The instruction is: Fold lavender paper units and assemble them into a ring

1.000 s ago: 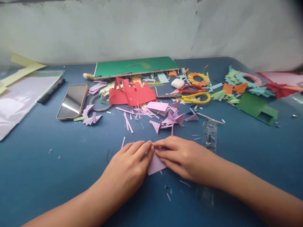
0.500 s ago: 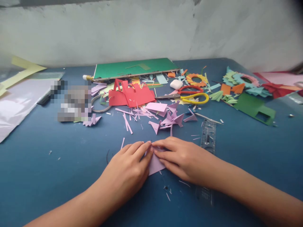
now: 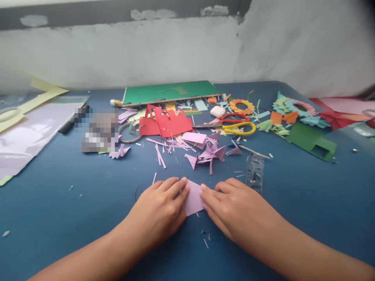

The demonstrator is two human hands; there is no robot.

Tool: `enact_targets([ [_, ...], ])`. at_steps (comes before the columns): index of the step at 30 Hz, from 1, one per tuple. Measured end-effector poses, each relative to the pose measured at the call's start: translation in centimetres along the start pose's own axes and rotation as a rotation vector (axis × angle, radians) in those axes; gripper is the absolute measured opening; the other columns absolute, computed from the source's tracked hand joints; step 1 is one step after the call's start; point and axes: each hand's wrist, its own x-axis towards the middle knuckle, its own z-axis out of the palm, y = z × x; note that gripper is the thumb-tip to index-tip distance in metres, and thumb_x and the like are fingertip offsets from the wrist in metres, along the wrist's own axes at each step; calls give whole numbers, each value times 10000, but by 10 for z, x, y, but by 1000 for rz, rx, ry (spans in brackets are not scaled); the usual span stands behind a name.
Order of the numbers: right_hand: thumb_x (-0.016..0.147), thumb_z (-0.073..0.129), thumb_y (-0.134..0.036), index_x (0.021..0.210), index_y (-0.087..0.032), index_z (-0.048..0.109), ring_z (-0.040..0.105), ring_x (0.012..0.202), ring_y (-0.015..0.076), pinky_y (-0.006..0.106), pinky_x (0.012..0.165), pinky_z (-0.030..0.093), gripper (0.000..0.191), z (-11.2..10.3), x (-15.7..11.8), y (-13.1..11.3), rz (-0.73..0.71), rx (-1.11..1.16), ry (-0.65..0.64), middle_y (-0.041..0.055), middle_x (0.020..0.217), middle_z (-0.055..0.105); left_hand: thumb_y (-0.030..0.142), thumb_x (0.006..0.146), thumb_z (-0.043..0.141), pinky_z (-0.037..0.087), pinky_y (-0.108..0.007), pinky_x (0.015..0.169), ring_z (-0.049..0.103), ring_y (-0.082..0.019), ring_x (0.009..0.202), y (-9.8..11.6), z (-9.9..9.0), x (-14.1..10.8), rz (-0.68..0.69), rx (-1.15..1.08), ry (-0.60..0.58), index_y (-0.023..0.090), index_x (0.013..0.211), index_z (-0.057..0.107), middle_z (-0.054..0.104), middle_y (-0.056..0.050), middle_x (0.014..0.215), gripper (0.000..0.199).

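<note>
A small folded sheet of purple paper (image 3: 193, 201) lies on the blue table between my hands. My left hand (image 3: 164, 203) covers its left side, thumb and fingers closed on that edge. At the right edge, my right hand (image 3: 231, 205) has its fingertips together on the paper; its thumb is hidden. Just beyond lie folded purple paper pieces (image 3: 213, 151) and thin purple strips (image 3: 159, 156). A clear ruler (image 3: 254, 171) lies partly under my right hand.
Scissors (image 3: 238, 128) with red and yellow handles lie by a white eraser (image 3: 217, 111) and cut red paper (image 3: 165, 123). Behind them is a green board (image 3: 170, 93). Paper rings (image 3: 241, 100) and dark green card (image 3: 310, 140) sit right; a plastic-wrapped sheet (image 3: 32, 128) lies left.
My right hand has slid right from the paper's top point to its right edge, uncovering more of the sheet. My left hand stays on the left side. The view has tilted up slightly.
</note>
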Motion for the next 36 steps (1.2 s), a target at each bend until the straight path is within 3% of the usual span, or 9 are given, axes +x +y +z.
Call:
enact_targets([
  [3, 708, 634, -136, 694, -142, 648, 509, 517, 169, 322, 542, 348, 21, -1, 0, 0, 11, -1, 24, 14, 520, 576, 137, 806, 437, 496, -338, 780, 567, -237, 1005, 4, 1, -2, 18, 42, -25, 84, 1062, 608, 626, -113, 1127, 312],
  [5, 747, 590, -132, 686, -155, 633, 500, 526, 171, 322, 544, 341, 78, 2, 2, 1, 25, 33, 40, 8, 533, 562, 141, 809, 426, 482, -342, 801, 559, -242, 1014, 6, 2, -3, 36, 70, -20, 74, 1057, 609, 632, -117, 1113, 315],
  [11, 836, 465, -130, 1138, -128, 566, 538, 714, 185, 302, 646, 409, 319, 22, 9, 9, 57, 158, 29, 56, 813, 604, 206, 810, 410, 415, -376, 908, 531, -257, 1089, 12, 6, -9, 11, 111, -12, 55, 1206, 518, 583, -124, 1217, 437],
  [18, 842, 482, -122, 1201, -137, 533, 509, 668, 164, 280, 603, 394, 362, 28, 14, 9, 17, 60, -81, 53, 786, 570, 198, 769, 415, 401, -385, 921, 527, -282, 1096, 20, 8, -9, 19, 153, -15, 10, 1193, 524, 582, -165, 1204, 476],
  [21, 809, 517, -86, 1203, -125, 536, 525, 681, 171, 290, 604, 389, 396, 24, 16, 3, 20, -31, -107, 57, 801, 588, 157, 750, 428, 436, -380, 870, 590, -276, 946, 23, 6, -8, 31, 181, 27, -26, 1124, 570, 643, -185, 1078, 440],
  [25, 803, 501, -59, 1202, -115, 539, 546, 685, 178, 297, 579, 392, 405, 20, 17, -2, 41, -67, -154, 56, 782, 588, 112, 735, 456, 496, -353, 668, 570, -207, 583, 23, -1, -8, 2, 178, 81, 15, 896, 667, 670, -126, 710, 282],
  [29, 819, 483, -68, 1228, -120, 515, 545, 691, 174, 289, 597, 411, 413, 23, 16, 2, 51, 12, -154, 56, 785, 576, 215, 790, 486, 491, -346, 535, 532, -202, 504, 16, -8, -9, -45, 30, 60, 112, 739, 656, 580, -53, 527, 204],
  [33, 856, 433, -101, 1252, -134, 490, 524, 716, 167, 289, 645, 432, 401, 23, 13, 13, 28, 190, -153, 66, 828, 557, 359, 778, 584, 518, -388, 675, 586, -249, 800, 7, -6, -5, -100, -139, -42, 144, 934, 616, 642, -83, 862, 267],
  [36, 869, 476, -212, 1261, -136, 469, 525, 766, 171, 301, 683, 452, 399, 16, 11, 20, 26, 366, -195, 77, 904, 550, 307, 827, 543, 511, -376, 731, 578, -234, 873, 3, -1, -2, -65, -169, -37, 143, 936, 600, 627, -89, 965, 205],
])
